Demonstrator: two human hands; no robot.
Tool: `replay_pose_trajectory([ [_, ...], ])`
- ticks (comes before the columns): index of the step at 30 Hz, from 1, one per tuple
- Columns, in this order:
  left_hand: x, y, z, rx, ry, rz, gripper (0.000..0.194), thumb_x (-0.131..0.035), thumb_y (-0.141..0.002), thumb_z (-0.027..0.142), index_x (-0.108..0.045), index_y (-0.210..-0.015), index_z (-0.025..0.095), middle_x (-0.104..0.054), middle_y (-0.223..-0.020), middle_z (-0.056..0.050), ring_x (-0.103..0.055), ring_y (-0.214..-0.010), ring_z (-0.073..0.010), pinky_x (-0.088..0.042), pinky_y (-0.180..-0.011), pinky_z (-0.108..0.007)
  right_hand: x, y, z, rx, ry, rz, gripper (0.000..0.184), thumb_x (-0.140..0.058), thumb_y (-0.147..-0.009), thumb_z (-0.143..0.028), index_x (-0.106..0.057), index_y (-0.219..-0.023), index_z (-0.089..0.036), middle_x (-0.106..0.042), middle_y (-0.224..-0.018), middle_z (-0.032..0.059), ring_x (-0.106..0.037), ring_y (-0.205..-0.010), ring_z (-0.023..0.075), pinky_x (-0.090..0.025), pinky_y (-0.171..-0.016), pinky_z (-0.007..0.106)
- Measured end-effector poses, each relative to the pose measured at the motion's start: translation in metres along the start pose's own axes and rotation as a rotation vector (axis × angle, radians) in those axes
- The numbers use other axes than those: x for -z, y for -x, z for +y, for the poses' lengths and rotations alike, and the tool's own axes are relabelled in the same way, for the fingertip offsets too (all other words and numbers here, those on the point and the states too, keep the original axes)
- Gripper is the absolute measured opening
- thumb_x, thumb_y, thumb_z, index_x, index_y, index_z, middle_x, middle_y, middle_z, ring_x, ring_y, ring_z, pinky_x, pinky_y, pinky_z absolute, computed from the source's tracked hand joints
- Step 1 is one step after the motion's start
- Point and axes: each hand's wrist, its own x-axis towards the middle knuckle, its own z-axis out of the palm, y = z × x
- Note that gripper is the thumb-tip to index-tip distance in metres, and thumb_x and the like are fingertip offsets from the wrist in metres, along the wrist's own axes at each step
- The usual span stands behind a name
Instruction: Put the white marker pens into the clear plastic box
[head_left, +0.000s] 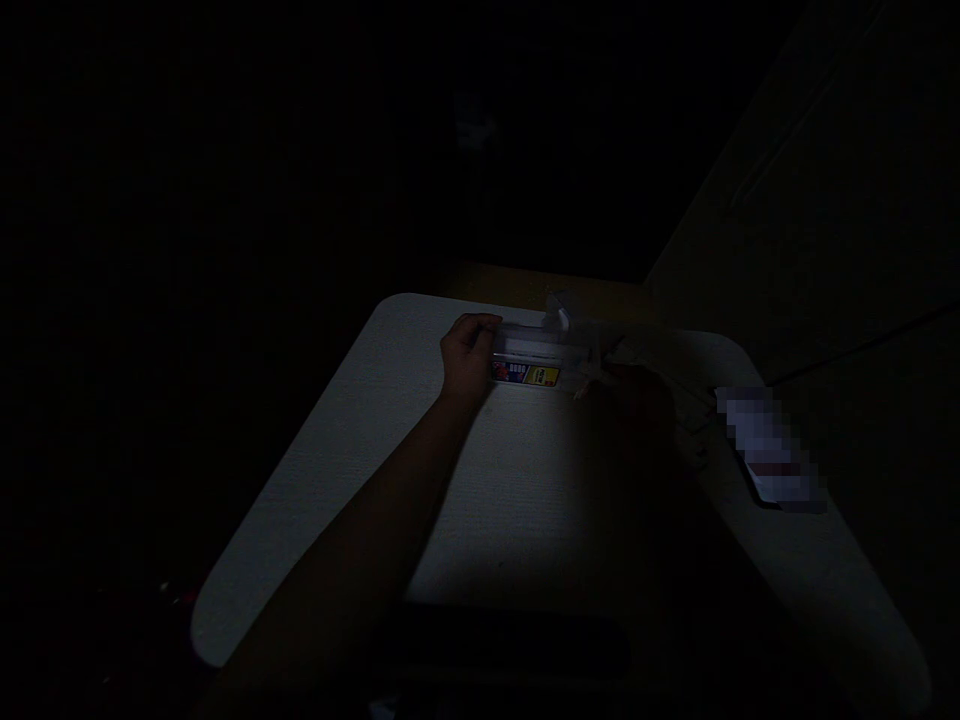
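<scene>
A clear plastic package (532, 345) lies sideways over the far part of the white table (517, 500). Its lower front carries a printed label (525, 373) in blue, red and yellow. My left hand (466, 350) is closed around the package's left end, thumb toward me. At the right end, my right hand (626, 385) is mostly lost in shadow; a lit fingertip shows against the package's lower edge. A clear flap (557, 312) stands up at the package's top right. What is inside the package is too dark to tell.
A phone-like device (776, 450) with a blurred bright screen rests near the table's right edge. A dark cable (862, 345) runs from there toward the right wall. The table has rounded corners, and deep darkness surrounds it.
</scene>
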Motion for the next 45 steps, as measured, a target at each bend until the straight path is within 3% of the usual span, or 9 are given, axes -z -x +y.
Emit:
replay_pose_trajectory([
  [10,-0.001,-0.001,-0.003,0.014,0.002,-0.006,0.017,-0.049,-0.072,0.02,-0.066,-0.075,0.02,-0.063,-0.08,-0.002,-0.059,-0.082,-0.0156,-0.047,-0.078,-0.031,0.005,-0.001,-0.004,-0.035,0.025,-0.018,0.042,-0.04,-0.084,-0.042,-0.063,-0.107,-0.015,-0.064,-0.103,0.0116,-0.057,-0.093,0.0241,-0.04,-0.08,0.035],
  [20,0.0,0.0,0.001,-0.007,0.012,0.002,0.017,-0.049,-0.072,0.021,-0.066,-0.074,0.019,-0.062,-0.079,-0.001,-0.059,-0.082,-0.0149,-0.045,-0.079,-0.029,-0.001,-0.002,-0.003,0.04,0.043,-0.077,0.037,-0.04,-0.083,-0.033,-0.061,-0.112,-0.02,-0.062,-0.109,0.0113,-0.055,-0.096,0.0252,-0.038,-0.082,0.039],
  [33,-0.001,0.0,-0.001,-0.001,0.002,0.008,0.017,-0.049,-0.072,0.02,-0.066,-0.074,0.019,-0.062,-0.079,-0.001,-0.059,-0.082,-0.0148,-0.046,-0.08,-0.029,0.006,0.0,-0.006,-0.064,-0.002,0.005,0.044,-0.037,-0.085,-0.041,-0.061,-0.112,-0.014,-0.062,-0.108,0.0125,-0.055,-0.099,0.0246,-0.039,-0.084,0.036],
  [40,-0.001,0.0,-0.002,-0.011,0.029,0.002,0.017,-0.049,-0.072,0.02,-0.066,-0.075,0.019,-0.062,-0.079,-0.001,-0.059,-0.083,-0.0146,-0.046,-0.08,-0.029,-0.003,-0.001,0.001,0.003,-0.002,0.058,0.04,-0.04,-0.084,-0.038,-0.062,-0.107,-0.014,-0.063,-0.104,0.0129,-0.055,-0.095,0.0243,-0.04,-0.082,0.036],
  [45,-0.002,-0.001,-0.002,-0.01,0.024,0.008,0.017,-0.05,-0.071,0.021,-0.066,-0.074,0.019,-0.063,-0.079,-0.001,-0.059,-0.082,-0.0146,-0.046,-0.079,-0.029,-0.004,-0.002,-0.001,0.11,-0.003,-0.01,0.036,-0.041,-0.084,-0.032,-0.06,-0.11,-0.016,-0.062,-0.109,0.0123,-0.054,-0.099,0.0258,-0.038,-0.084,0.039],
])
